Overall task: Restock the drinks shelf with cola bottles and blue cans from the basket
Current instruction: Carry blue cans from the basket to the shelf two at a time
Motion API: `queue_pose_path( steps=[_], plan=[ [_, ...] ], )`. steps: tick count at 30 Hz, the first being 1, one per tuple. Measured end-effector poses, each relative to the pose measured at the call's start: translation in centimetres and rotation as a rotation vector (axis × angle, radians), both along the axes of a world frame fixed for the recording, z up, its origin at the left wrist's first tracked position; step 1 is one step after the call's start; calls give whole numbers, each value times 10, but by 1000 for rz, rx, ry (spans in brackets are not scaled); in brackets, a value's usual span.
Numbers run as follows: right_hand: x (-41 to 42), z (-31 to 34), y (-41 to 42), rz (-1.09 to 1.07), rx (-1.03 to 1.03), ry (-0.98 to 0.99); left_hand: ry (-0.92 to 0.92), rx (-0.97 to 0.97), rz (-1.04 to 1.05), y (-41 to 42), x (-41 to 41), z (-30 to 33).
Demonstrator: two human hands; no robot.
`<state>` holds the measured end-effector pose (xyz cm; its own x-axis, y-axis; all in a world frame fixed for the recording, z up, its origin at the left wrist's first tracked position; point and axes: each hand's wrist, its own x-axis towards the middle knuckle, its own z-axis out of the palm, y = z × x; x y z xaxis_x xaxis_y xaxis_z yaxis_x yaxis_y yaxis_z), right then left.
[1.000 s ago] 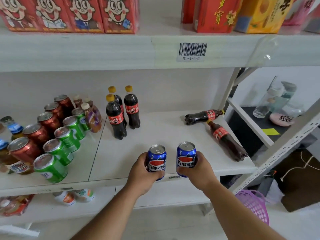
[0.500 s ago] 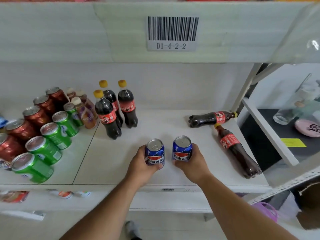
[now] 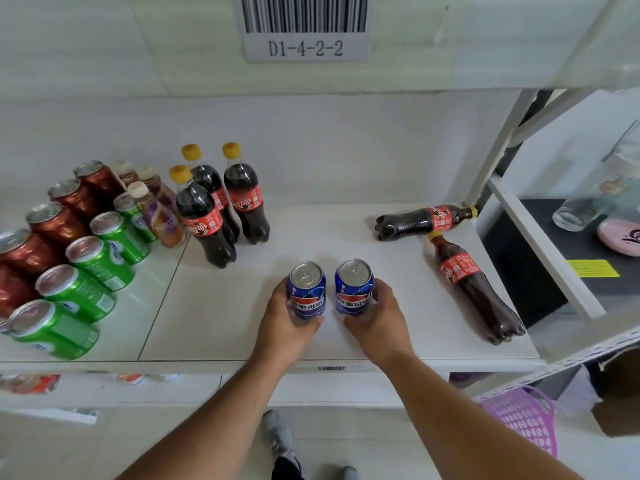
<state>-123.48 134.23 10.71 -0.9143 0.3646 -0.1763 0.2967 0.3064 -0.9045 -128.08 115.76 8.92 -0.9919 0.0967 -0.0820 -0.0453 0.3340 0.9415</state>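
Observation:
My left hand [image 3: 287, 327] grips one blue can [image 3: 306, 289] and my right hand [image 3: 375, 320] grips a second blue can [image 3: 353, 287]. Both cans stand upright side by side over the middle of the white drinks shelf [image 3: 214, 323]. Three cola bottles [image 3: 207, 216] with yellow caps stand upright behind and to the left. Two more cola bottles lie on their sides at the right, one [image 3: 422, 221] near the back and one [image 3: 474, 289] towards the front edge. The purple basket [image 3: 523, 420] sits on the floor at the lower right, partly hidden by my right arm.
Rows of green cans [image 3: 93, 265] and red cans [image 3: 45, 230] fill the shelf's left part, with small brown bottles [image 3: 159, 216] behind them. An upper shelf with a barcode label [image 3: 304, 29] overhangs. A slanted metal upright [image 3: 495, 147] bounds the right end.
Both hands have carried the blue cans from the front edge further in over the shelf. My head has come closer and lower, so the upper shelf's goods have left the view.

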Motion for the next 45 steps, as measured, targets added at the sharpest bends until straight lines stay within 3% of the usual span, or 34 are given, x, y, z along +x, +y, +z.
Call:
queue_pose_path(
  steps=[3,23,45],
  plan=[
    [7,-7,-8,-68,151,7,47,-16,72,8,11,-3],
    [-22,-18,-19,-178,286,-84,51,-51,181,22,2,2],
    [-147,-15,0,-150,346,-92,111,-117,179,40,-127,1]
  ],
)
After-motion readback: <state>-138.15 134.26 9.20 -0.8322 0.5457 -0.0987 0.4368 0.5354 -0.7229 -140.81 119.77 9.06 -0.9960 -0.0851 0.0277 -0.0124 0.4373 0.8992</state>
